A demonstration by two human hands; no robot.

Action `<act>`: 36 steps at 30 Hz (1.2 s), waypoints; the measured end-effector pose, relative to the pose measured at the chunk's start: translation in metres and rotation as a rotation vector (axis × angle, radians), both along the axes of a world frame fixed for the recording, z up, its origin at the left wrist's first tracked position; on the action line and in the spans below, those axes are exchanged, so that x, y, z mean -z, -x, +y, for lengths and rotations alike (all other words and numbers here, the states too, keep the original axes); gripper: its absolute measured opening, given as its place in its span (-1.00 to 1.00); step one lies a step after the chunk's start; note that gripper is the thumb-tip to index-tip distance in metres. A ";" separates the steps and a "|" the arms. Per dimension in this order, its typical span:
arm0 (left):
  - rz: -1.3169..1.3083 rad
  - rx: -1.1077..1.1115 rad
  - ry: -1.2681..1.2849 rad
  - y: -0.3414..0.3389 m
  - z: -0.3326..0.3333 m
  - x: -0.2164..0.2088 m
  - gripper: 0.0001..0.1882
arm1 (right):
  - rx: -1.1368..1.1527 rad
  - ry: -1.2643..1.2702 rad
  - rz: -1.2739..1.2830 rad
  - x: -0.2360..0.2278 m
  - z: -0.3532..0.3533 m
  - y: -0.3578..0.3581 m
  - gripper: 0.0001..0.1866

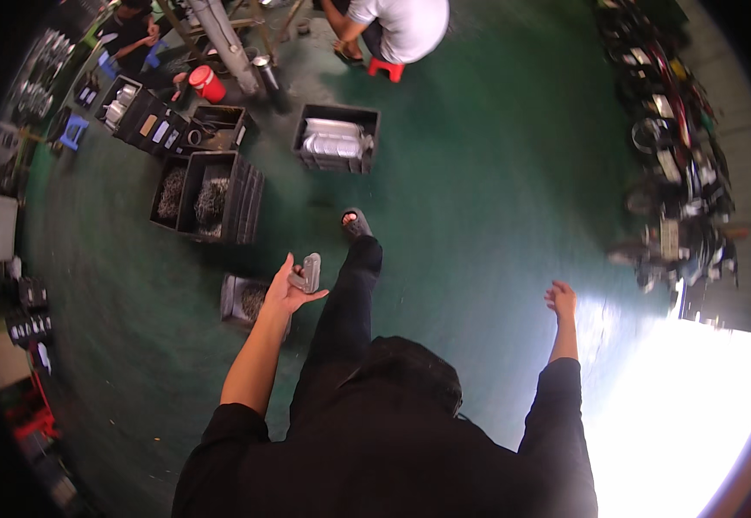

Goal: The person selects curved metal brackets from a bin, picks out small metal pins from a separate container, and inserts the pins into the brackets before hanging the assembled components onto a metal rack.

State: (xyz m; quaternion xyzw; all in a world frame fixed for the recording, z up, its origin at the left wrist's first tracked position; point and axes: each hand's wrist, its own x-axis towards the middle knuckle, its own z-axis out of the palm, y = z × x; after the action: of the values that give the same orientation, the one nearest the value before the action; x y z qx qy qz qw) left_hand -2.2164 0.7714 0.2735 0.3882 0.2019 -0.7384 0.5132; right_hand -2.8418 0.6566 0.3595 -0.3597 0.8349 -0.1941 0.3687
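My left hand (286,289) is held out in front of me with a small grey block-like part (310,273), rounded at its ends and metallic in look. The part rests against the fingers, and the thumb sticks out to the side. Off to the right, my right hand (561,299) hangs in the air with loosely bent fingers, slightly apart. Nothing shows in it, and no object is near it. Just beyond and below my left hand, a dark crate (230,298) with small metal pieces stands on the floor, partly covered by my forearm.
Ahead on the green floor stands a dark crate (334,164) of silvery parts. Left of it are stacked black crates (247,203) with small metal pieces, and a red bucket (208,84). A person on a red stool (386,69) sits far ahead. Motorbikes (671,164) line the right side.
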 end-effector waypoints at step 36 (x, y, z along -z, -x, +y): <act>-1.465 0.863 -0.472 -0.217 -0.486 0.420 -0.47 | -0.562 -0.636 -0.101 0.514 -0.474 -0.455 -0.46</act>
State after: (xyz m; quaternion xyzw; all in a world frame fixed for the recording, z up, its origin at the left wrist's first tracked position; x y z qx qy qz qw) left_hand -1.9997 0.2858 -0.1465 0.9022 -0.1949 -0.3723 0.0966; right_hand -2.3868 0.1826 -0.1549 -0.4315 0.7036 0.1636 0.5404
